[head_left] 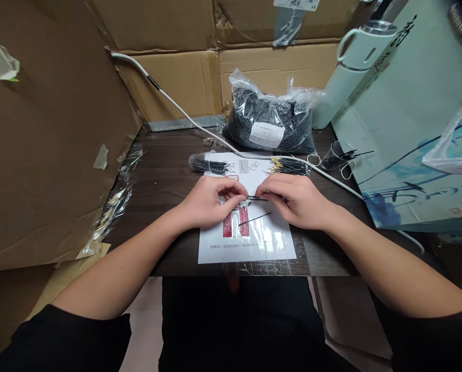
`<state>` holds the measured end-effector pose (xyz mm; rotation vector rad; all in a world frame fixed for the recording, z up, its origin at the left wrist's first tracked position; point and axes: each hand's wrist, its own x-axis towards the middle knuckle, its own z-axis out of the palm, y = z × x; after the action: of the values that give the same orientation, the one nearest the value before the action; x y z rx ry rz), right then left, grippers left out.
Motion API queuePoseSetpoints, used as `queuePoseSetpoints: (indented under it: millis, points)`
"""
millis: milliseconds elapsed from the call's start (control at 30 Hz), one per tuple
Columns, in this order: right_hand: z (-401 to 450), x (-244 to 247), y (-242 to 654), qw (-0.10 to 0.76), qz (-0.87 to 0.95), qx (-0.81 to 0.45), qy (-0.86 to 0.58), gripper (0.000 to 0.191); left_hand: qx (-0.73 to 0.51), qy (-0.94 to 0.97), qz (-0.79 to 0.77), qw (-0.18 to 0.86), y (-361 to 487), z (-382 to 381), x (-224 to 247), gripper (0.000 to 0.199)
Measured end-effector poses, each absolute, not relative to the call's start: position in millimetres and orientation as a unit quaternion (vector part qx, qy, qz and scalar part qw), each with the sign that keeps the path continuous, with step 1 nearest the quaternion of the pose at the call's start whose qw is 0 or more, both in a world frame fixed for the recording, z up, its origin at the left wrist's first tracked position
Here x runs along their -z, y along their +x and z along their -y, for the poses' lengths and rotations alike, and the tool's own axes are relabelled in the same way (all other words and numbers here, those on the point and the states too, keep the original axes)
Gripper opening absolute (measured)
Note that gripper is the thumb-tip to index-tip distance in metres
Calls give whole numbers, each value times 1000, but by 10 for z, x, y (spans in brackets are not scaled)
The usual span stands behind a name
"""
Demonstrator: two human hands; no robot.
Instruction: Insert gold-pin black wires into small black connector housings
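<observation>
Grip's pinched from both sides: left hand (214, 202) and right hand (301, 201) hold a thin black rod (255, 197) (light, even pressure suits it) over the printed sheet (275, 245).

Dark table (164, 165) (wood-grained) bears paper (275, 245), bag (250, 113).

White sheet (281, 243): "DRS-206DC-E001-" printed near lower edge. Label (267, 135) on plastic bag (246, 116): print too small.
</observation>
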<state>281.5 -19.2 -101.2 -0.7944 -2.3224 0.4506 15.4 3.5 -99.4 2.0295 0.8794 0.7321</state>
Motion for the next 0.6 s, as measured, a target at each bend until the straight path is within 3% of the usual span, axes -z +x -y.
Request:
queuePoseSetpoints:
  millis: [400,600]
  points:
    - [192,994,2796,321,864,-193,-336,17,-308,783,-347,414,157,-44,1058,17]
    - [197,992,2801,329,858,-199,-339,16,-320,813,-337,351,158,-47,1050,11]
